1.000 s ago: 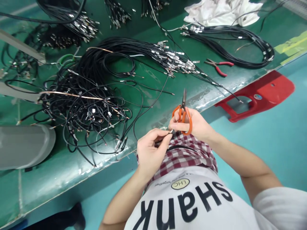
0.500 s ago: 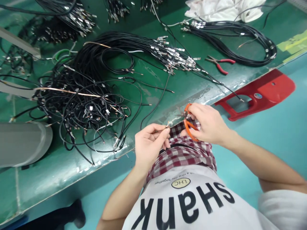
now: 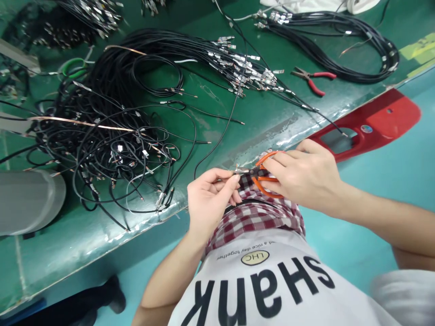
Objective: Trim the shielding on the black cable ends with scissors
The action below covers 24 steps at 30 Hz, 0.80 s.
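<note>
My left hand (image 3: pixel 215 192) is closed, pinching the thin end of a black cable (image 3: pixel 231 209) between thumb and forefinger at the table's front edge. Fine loose wires (image 3: pixel 237 167) poke up just above those fingertips. In my right hand (image 3: pixel 309 174) is a pair of orange-handled scissors (image 3: pixel 252 173), its blades pointing left. The blade tips reach the wire end beside my left thumb. Whether they touch the wire is too small to tell.
A tangled heap of black cables (image 3: pixel 102 145) covers the left of the green table (image 3: pixel 217 108). Red-handled pliers (image 3: pixel 316 81) lie near a coiled cable bundle (image 3: pixel 380 68). A red stool (image 3: pixel 384 122) is beyond the edge; a grey cylinder (image 3: pixel 30 203) stands left.
My right hand has brought the scissors left, up to the wire end at my left fingertips. The left hand keeps its pinch. The whole view has shifted slightly.
</note>
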Each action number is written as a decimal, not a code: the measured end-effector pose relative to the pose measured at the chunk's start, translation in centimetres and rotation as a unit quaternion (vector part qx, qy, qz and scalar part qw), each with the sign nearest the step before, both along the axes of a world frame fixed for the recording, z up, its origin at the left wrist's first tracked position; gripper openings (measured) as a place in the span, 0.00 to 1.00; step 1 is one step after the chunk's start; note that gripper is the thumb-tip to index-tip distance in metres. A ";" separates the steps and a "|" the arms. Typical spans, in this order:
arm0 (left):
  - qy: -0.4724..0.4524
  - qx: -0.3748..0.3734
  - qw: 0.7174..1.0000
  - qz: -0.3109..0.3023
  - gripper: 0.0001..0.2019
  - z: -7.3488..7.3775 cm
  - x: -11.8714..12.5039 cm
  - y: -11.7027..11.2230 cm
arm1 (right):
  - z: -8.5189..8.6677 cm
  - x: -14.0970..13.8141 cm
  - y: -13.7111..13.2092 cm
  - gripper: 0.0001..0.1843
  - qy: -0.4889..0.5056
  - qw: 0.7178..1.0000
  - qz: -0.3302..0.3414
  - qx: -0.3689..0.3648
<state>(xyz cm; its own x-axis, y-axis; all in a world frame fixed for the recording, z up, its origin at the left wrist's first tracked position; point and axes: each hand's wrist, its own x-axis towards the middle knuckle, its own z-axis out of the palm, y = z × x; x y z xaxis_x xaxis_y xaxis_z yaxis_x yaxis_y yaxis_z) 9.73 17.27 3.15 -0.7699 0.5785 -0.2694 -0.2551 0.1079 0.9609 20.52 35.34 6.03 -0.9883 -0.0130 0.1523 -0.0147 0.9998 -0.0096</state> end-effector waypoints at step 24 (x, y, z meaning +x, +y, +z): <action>0.003 0.025 1.000 0.012 0.10 -0.8 0.1 0.0 | 1.1 -0.2 -0.5 0.08 -0.043 0.996 0.008 0.074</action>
